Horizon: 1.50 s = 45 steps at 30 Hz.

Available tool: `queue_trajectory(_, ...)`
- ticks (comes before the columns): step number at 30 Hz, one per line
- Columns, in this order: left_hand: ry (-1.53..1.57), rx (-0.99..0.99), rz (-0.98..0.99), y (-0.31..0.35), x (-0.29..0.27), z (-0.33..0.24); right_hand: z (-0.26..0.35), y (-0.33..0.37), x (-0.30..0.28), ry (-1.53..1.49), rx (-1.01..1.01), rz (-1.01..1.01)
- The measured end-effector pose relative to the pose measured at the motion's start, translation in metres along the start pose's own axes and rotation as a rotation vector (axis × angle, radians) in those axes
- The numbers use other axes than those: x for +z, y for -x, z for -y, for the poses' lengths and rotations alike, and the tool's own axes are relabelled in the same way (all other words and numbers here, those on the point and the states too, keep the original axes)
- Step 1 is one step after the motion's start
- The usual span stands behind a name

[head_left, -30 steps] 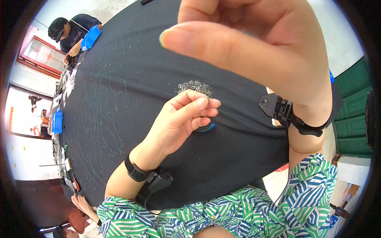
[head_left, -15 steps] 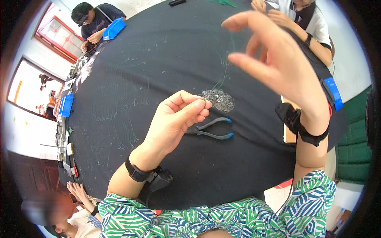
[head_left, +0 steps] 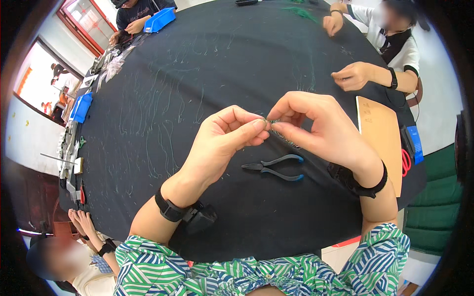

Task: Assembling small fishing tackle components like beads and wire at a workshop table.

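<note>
My left hand (head_left: 217,143) is closed in a pinch over the middle of the table, thumb against forefinger. Its fingertips meet those of my right hand (head_left: 326,130), which is also pinching. Between them shows a tiny dark thing (head_left: 267,121), too small to name. Behind my right hand lies a pile of small metal pieces (head_left: 287,141), mostly hidden by the fingers. Nearer to me, a pair of pliers (head_left: 269,167) with grey, blue-tipped handles rests on the black cloth, jaws pointing left. Neither hand touches it.
Thin green threads (head_left: 163,113) spread over the black tablecloth (head_left: 237,217) at left. To the right are a brown board (head_left: 380,143) and red-handled scissors (head_left: 406,163). Blue trays (head_left: 160,19) stand along the left edge. A co-worker's hand (head_left: 353,76) rests at the upper right; others sit around.
My right hand has come down from the upper right to meet the left fingertips, its spread fingers now pinching. The view has shifted, uncovering more of the brown board.
</note>
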<state>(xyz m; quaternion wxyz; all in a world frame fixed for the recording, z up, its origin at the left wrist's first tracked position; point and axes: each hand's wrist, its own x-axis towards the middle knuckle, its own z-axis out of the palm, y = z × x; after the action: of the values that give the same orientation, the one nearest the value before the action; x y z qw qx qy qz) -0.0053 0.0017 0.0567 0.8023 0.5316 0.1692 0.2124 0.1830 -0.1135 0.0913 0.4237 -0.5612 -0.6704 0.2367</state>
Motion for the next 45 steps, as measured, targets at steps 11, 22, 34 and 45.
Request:
queue_trajectory(11,0.125,-0.122,0.088,-0.001,-0.002,-0.001,-0.005,-0.001,0.001,0.373,-0.303,-0.135)
queue_trajectory(22,-0.014,-0.046,0.009,0.001,0.001,-0.001,-0.002,-0.001,0.001,0.419,-0.348,-0.148)
queue_trajectory(34,-0.310,0.140,-0.050,0.004,0.010,-0.002,-0.004,-0.002,0.002,0.523,-0.388,-0.143)
queue_trajectory(45,-0.558,0.319,-0.037,0.008,0.008,-0.003,0.015,-0.001,0.013,0.580,-0.312,-0.156)
